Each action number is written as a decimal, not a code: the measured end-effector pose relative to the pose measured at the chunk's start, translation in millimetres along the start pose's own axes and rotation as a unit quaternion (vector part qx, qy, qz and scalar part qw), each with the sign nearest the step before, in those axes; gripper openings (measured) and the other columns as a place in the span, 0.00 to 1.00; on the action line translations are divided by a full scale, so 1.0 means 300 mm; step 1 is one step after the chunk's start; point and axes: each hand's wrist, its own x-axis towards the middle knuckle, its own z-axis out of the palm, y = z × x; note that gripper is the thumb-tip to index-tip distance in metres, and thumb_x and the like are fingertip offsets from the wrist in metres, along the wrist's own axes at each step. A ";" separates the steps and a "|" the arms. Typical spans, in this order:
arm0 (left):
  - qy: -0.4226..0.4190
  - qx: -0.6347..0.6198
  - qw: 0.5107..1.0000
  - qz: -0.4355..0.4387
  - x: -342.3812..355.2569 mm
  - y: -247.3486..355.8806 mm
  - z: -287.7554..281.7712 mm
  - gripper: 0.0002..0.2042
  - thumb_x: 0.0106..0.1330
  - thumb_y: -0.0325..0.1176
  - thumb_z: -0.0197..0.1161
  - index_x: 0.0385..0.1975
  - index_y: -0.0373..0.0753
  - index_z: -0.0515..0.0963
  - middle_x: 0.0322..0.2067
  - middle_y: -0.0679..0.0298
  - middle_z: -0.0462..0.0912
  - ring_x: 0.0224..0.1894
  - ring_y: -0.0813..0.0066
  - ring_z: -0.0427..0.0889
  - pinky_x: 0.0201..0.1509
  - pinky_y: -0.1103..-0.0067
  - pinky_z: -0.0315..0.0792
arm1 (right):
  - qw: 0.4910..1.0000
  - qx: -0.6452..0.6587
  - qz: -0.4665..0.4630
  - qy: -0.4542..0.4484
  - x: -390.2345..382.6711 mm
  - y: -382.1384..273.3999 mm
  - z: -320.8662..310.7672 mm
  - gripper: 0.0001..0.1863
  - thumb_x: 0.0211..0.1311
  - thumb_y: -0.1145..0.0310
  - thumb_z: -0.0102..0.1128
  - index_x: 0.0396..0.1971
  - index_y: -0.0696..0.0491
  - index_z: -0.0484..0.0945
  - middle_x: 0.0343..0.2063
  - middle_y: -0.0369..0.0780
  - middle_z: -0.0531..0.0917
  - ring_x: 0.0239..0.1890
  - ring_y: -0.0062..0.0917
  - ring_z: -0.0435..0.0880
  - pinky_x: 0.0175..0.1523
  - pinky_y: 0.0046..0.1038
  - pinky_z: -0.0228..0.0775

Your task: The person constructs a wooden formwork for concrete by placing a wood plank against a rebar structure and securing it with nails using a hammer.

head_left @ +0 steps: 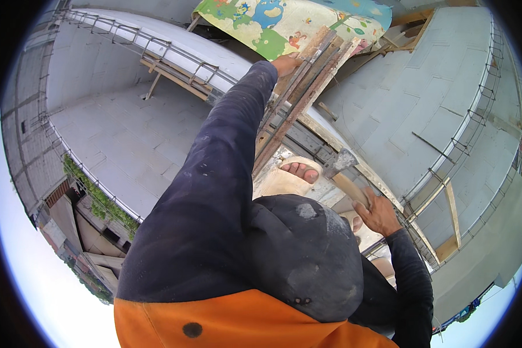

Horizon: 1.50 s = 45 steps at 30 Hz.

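Two hands busy: I see the left hand (pixel 285 64) gripping the top of the weathered wooden planks (pixel 298 95) leaning under a colourful cartoon sheet (pixel 284 23); right hand (pixel 379 213) clamped on a hammer (pixel 342 171) handle, just beside a sandalled foot (pixel 298 171).

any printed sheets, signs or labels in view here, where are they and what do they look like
Printed sheet: top centre, draped over the timber past the left hand; bright cartoon pattern in green, blue, yellow and cream, with curling edges.
No other packages, labels, signs or screens show.
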 end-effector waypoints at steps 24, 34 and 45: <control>0.037 -0.156 0.977 -0.142 -0.070 0.141 0.040 0.26 0.78 0.51 0.53 0.64 0.37 0.77 0.49 0.55 0.87 0.46 0.64 0.86 0.54 0.70 0.78 | 0.999 -0.040 -0.004 -0.025 -0.029 0.101 0.071 0.31 0.74 0.43 0.52 0.59 0.56 0.72 0.24 0.55 0.85 0.32 0.56 0.86 0.42 0.53 0.76; 0.057 -0.265 0.948 -0.170 -0.112 0.233 0.091 0.26 0.79 0.51 0.56 0.64 0.36 0.76 0.52 0.57 0.85 0.49 0.64 0.86 0.55 0.67 0.81 | 1.000 0.012 -0.015 0.006 -0.002 0.188 0.235 0.35 0.71 0.33 0.53 0.54 0.54 0.75 0.21 0.52 0.84 0.29 0.53 0.87 0.39 0.52 0.76; 0.063 -0.247 0.955 -0.150 -0.110 0.223 0.119 0.21 0.83 0.49 0.48 0.54 0.40 0.81 0.40 0.62 0.86 0.40 0.66 0.84 0.49 0.69 0.80 | 1.000 0.016 -0.025 0.000 0.046 0.240 0.322 0.35 0.71 0.34 0.55 0.54 0.55 0.77 0.21 0.50 0.85 0.28 0.51 0.87 0.38 0.51 0.77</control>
